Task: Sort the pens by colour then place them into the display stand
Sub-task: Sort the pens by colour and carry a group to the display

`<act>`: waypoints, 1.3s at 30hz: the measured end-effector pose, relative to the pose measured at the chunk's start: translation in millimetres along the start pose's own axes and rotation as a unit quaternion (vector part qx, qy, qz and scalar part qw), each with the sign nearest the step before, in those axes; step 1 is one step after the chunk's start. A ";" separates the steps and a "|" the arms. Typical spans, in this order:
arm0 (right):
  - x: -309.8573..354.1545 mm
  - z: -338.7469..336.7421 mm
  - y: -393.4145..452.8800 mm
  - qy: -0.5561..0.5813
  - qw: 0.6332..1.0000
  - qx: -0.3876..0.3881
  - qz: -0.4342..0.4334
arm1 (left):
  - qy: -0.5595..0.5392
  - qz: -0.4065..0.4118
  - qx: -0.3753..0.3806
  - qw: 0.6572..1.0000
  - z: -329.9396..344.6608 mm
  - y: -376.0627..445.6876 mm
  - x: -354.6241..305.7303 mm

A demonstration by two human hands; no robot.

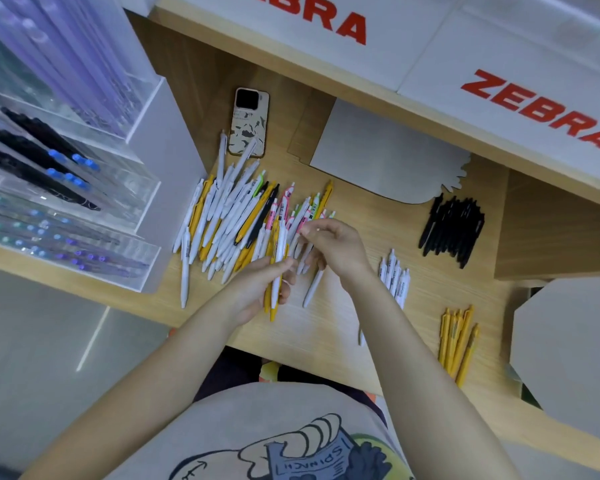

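Observation:
A mixed heap of pens (236, 216), mostly white and yellow with some pink and black, lies on the wooden counter (361, 306). My left hand (257, 289) grips a small bunch of yellow and white pens (274, 282). My right hand (333, 244) hovers over the heap's right edge with thumb and forefinger pinched together; what it pinches is too small to tell. Sorted groups lie to the right: black pens (452, 228), white pens (395, 278), yellow pens (458, 341). The clear acrylic display stand (84, 202) is at the left, holding purple and dark pens.
A phone (249, 121) in a patterned case lies behind the heap. Grey card sheets (388, 154) lie at the back and at the right edge (565, 344). White boxes with red lettering (499, 81) line the shelf above.

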State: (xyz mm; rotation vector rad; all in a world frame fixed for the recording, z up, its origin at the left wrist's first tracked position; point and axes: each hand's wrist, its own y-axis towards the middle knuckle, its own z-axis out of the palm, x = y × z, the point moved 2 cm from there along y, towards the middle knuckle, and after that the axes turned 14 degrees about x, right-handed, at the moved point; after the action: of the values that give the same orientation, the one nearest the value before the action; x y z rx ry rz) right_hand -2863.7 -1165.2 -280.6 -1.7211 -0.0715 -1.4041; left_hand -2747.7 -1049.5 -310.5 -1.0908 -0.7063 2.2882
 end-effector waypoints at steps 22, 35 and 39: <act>-5.9 -12.5 70.3 -0.230 0.971 -0.060 -0.020 | -0.098 0.020 -0.006 0.995 -42.7 -13.1 5.1; 11.2 -39.4 -5.3 -0.058 0.998 0.007 -0.037 | -0.069 -0.020 0.041 0.997 -20.8 -12.1 -4.6; 1.7 -16.8 -3.4 -0.033 0.998 0.035 -0.034 | -0.004 -0.030 0.075 0.997 7.1 -0.6 -7.1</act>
State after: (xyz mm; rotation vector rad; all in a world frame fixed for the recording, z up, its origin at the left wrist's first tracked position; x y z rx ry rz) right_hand -2877.7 -1174.8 -277.9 -1.7203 -0.2163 -1.3779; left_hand -2749.4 -1055.2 -302.4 -0.9785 -0.5524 2.2561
